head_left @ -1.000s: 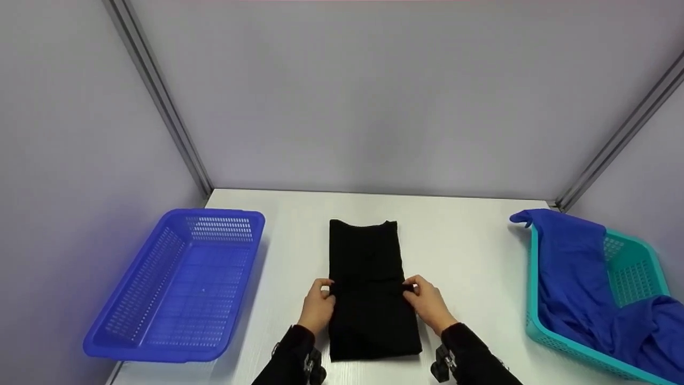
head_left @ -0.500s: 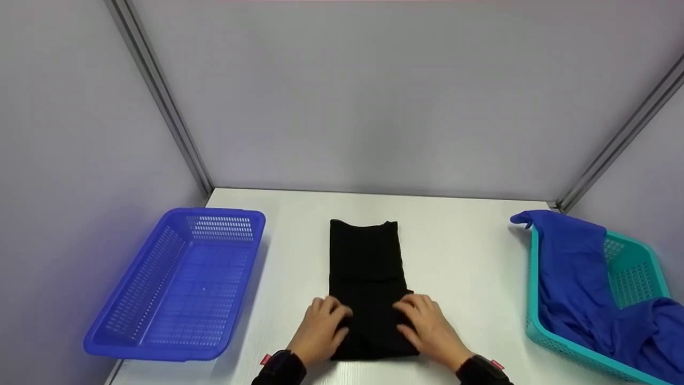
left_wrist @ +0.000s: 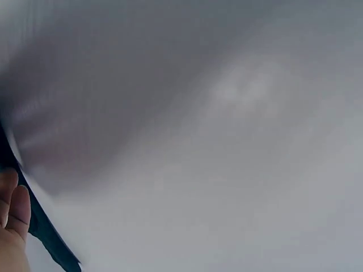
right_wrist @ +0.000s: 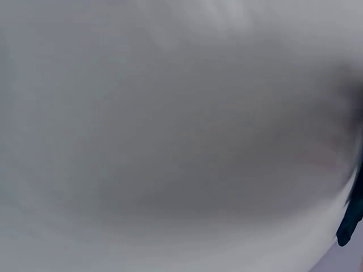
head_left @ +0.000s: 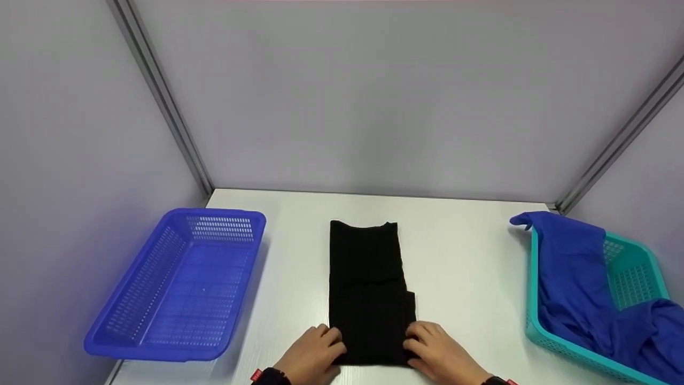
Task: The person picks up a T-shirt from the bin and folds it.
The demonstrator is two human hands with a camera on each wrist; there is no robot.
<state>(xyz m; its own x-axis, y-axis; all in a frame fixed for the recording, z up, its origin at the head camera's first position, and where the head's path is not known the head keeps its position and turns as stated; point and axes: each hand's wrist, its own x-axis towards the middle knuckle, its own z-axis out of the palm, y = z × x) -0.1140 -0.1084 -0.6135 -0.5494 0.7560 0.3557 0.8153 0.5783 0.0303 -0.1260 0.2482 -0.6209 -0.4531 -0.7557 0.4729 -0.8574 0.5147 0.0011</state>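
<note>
Here, a folded black garment [head_left: 368, 289] lay at the counter's [head_left: 470, 267] centre, left hand [head_left: 312, 355] and right hand [head_left: 441, 357] each gripping its near corners at 6 o'clock, fingers curled, blue basket [head_left: 176, 289] at 9 o'clock, teal basket [head_left: 636, 267] with blue cloth [head_left: 577, 278] at 3 o'clock.

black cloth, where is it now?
Head view: the folded black cloth lies mid-table between blue basket and teal basket, near corners under left hand and right hand.

A white table [head_left: 470, 267] carries a blue basket [head_left: 133, 342], folded black cloth [head_left: 368, 289] and teal basket [head_left: 556, 337].
</note>
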